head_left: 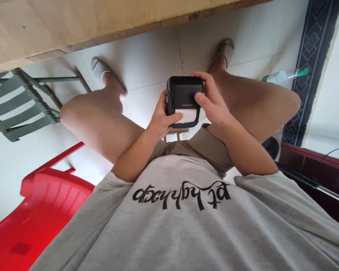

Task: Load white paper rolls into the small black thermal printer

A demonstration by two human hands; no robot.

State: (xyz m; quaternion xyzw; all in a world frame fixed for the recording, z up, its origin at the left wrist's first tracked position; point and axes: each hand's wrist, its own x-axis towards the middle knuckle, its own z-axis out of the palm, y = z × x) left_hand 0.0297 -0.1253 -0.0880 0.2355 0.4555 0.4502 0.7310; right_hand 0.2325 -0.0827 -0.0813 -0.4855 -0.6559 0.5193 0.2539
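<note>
Black plastic handheld device (183, 98), rounded corners, white panel at near end under the left hand (161, 122) thumb. Right hand (211, 103) fingers wrap its far-right edge. Both hands gripping.

Small black box-shaped device (184, 98), rounded corners, white panel on near lower face, faint lettering mid-body. Held upright-ish above lap, between knees, over white tiled floor (155, 56). Gripped both sides by hands; thumbs on near face.
</note>
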